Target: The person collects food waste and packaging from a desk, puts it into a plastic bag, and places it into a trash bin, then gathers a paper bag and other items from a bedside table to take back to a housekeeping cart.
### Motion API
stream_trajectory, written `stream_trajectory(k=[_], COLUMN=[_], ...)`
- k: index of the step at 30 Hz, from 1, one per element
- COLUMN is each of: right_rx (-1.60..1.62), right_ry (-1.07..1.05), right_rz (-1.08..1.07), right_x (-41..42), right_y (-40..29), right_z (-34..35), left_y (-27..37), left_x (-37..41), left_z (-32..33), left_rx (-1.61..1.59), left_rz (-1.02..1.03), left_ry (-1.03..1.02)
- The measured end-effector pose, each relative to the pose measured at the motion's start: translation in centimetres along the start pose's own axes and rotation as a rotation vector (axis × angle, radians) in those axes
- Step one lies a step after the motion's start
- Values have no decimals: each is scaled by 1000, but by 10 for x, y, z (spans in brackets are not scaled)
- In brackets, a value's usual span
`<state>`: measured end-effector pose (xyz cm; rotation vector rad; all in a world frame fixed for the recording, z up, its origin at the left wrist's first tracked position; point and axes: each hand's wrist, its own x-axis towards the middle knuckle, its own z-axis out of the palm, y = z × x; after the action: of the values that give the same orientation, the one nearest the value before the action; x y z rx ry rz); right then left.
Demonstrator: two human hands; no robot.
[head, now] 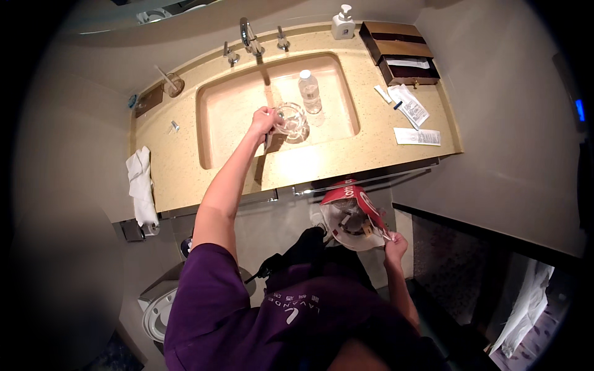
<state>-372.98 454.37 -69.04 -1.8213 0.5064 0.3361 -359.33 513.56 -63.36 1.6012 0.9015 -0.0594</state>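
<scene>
Over the sink basin [222,125], my left hand [264,121] grips the rim of a clear round glass vessel [293,119]. The fingers partly cover its left side. A clear plastic bottle with a white cap [310,95] is in the basin, just beyond the glass. Below the counter's front edge, my right hand [396,246] pinches the edge of a red and white bag [347,197]. The bag's mouth gapes upward, and mixed refuse [352,218] shows inside it; its lower part is hidden.
A chrome faucet [250,39] rises behind the basin. On the counter's right are a pump bottle [343,23], a brown box with its drawer pulled out [403,51] and torn sachets [413,106]. A white towel [140,185] hangs over the left edge; a toilet [158,315] stands lower left.
</scene>
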Motion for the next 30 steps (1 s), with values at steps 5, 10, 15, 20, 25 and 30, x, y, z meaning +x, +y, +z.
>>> stream_trajectory(k=[5, 10, 15, 20, 25, 30], right_rx=[7, 212, -215, -52, 283, 130], right_ry=[41, 110, 397, 429, 502, 587], right_rz=[-15, -14, -167, -163, 9, 10], right_x=[4, -15, -28, -48, -95, -109], right_y=[3, 18, 105, 86, 64, 113], right_z=[1, -15, -52, -38, -58, -103], left_y=[-43, -45, -45, -83, -53, 2], left_x=[38, 38, 48, 92, 55, -39], left_z=[9, 33, 59, -9, 30, 62], left_rx=[405, 523, 686, 1086, 977, 1143], left_rz=[-49, -47, 41, 305, 198, 719], left_ry=[177, 152, 49, 46, -42, 296])
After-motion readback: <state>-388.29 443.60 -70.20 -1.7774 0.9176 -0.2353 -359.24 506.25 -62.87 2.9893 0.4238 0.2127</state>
